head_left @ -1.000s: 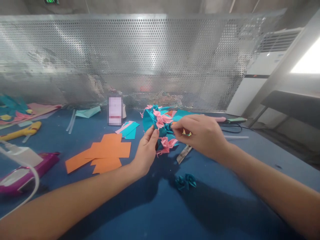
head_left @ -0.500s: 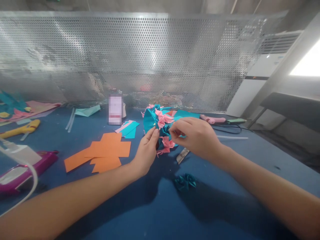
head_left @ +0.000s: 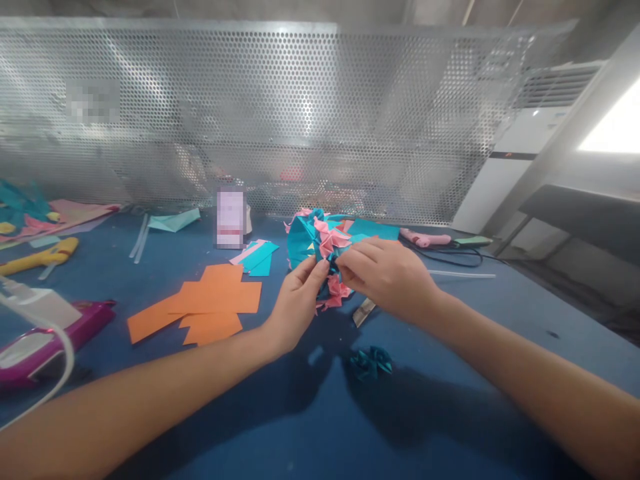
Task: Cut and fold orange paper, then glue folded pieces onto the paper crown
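Note:
A folded paper piece in teal and pink [head_left: 331,239] is held up over the middle of the blue table. Its near left side is pinched between the thumb and fingers of my left hand [head_left: 299,297]. My right hand [head_left: 383,272] is closed at the right side of the same piece, its fingertips against the dark teal folds. The two hands' fingertips nearly meet, and they hide part of the paper. Below them a dark teal folded flower [head_left: 371,363] lies on the table, with a small flat strip [head_left: 363,312] above it.
Orange paper sheets [head_left: 215,297] and blue and pink slips [head_left: 263,258] lie left of the piece. Further left are a yellow glue gun [head_left: 60,251] and a magenta device [head_left: 75,333]. A pink glue gun [head_left: 425,238] lies right. A perforated metal panel [head_left: 250,100] stands behind.
My left thumb has moved slightly right along the paper piece. My right fingers have drawn in closer to the folds, and the hand sits a little lower.

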Action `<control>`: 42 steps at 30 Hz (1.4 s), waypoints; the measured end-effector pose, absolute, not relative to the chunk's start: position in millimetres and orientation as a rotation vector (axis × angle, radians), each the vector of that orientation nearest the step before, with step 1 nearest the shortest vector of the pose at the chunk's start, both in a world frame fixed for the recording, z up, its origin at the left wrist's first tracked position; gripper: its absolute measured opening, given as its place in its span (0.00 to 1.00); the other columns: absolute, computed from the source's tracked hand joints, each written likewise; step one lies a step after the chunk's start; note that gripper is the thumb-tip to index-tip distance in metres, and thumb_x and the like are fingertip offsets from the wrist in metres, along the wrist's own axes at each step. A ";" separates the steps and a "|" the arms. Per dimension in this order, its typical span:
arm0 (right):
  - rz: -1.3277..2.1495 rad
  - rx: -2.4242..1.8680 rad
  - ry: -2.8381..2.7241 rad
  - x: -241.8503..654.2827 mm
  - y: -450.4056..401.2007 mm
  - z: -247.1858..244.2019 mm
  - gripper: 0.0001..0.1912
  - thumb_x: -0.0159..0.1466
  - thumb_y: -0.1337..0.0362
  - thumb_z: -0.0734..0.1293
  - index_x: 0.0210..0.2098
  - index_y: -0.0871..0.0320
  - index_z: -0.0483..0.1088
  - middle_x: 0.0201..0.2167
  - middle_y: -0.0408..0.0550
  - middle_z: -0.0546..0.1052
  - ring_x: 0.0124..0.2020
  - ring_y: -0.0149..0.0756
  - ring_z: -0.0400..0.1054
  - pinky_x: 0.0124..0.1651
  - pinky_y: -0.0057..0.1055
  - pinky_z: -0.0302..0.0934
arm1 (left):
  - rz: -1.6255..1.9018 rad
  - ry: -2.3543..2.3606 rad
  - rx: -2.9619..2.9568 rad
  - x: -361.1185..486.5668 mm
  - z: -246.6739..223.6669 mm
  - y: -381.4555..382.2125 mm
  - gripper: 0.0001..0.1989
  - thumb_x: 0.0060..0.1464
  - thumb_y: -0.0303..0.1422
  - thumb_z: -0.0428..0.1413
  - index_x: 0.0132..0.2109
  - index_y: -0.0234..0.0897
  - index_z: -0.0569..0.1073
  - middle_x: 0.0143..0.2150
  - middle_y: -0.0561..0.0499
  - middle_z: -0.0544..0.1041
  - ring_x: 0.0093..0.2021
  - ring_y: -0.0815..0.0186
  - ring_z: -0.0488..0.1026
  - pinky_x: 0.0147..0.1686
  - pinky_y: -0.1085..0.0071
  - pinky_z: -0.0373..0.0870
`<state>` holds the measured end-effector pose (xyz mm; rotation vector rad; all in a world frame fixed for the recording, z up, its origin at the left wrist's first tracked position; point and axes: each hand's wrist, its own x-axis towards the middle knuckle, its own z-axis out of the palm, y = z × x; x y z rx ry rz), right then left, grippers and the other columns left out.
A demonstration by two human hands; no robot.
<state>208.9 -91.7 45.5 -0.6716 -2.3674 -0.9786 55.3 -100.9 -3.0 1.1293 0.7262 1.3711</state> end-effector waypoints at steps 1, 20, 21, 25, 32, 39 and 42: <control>-1.003 -0.651 -2.379 208.9 -91.5 46.0 0.13 0.65 0.71 0.57 0.25 0.60 0.67 0.22 0.46 0.71 0.27 0.34 0.63 0.30 0.31 0.55 | 1.363 0.712 1.127 55.7 -2.3 -101.4 0.11 0.49 0.41 0.59 0.33 0.37 0.73 0.26 0.57 0.67 0.25 0.74 0.60 0.23 0.78 0.58; -0.612 -0.850 -2.266 203.7 -98.3 51.4 0.11 0.64 0.67 0.62 0.27 0.59 0.72 0.27 0.47 0.77 0.31 0.36 0.69 0.36 0.31 0.61 | 1.365 0.768 1.100 57.3 1.6 -100.9 0.11 0.49 0.41 0.59 0.34 0.38 0.73 0.25 0.58 0.66 0.24 0.75 0.59 0.24 0.78 0.59; -0.638 -0.848 -2.268 203.4 -98.7 51.5 0.11 0.64 0.67 0.62 0.26 0.59 0.72 0.27 0.47 0.77 0.31 0.35 0.69 0.36 0.31 0.61 | 1.370 0.770 1.099 57.2 1.6 -101.1 0.11 0.50 0.41 0.59 0.34 0.37 0.73 0.25 0.57 0.66 0.25 0.74 0.60 0.23 0.78 0.58; -0.738 -0.803 -2.267 203.2 -98.7 52.1 0.13 0.65 0.68 0.61 0.26 0.60 0.72 0.27 0.48 0.77 0.30 0.35 0.69 0.36 0.31 0.62 | 1.393 0.785 1.103 56.0 1.1 -100.7 0.11 0.51 0.41 0.57 0.33 0.37 0.73 0.26 0.57 0.67 0.26 0.73 0.61 0.24 0.78 0.58; -0.934 -0.663 -2.329 205.5 -95.7 50.4 0.13 0.64 0.72 0.59 0.27 0.62 0.71 0.28 0.50 0.75 0.33 0.37 0.67 0.40 0.33 0.63 | 1.381 0.783 1.161 54.9 -0.7 -100.2 0.12 0.51 0.42 0.57 0.34 0.38 0.73 0.25 0.56 0.66 0.27 0.72 0.61 0.25 0.76 0.58; -1.127 -0.541 -2.457 207.3 -94.6 51.3 0.18 0.66 0.75 0.54 0.28 0.62 0.71 0.27 0.49 0.73 0.31 0.35 0.64 0.36 0.32 0.62 | 1.337 0.782 1.199 54.3 1.8 -98.4 0.11 0.54 0.39 0.55 0.31 0.36 0.70 0.25 0.57 0.64 0.25 0.74 0.58 0.26 0.76 0.57; -1.187 -0.433 -2.480 209.1 -92.1 53.7 0.17 0.66 0.76 0.54 0.29 0.63 0.71 0.27 0.49 0.73 0.32 0.35 0.64 0.38 0.32 0.63 | 1.303 0.775 1.216 53.8 4.5 -98.6 0.11 0.55 0.37 0.54 0.29 0.35 0.68 0.24 0.57 0.63 0.24 0.74 0.57 0.26 0.76 0.57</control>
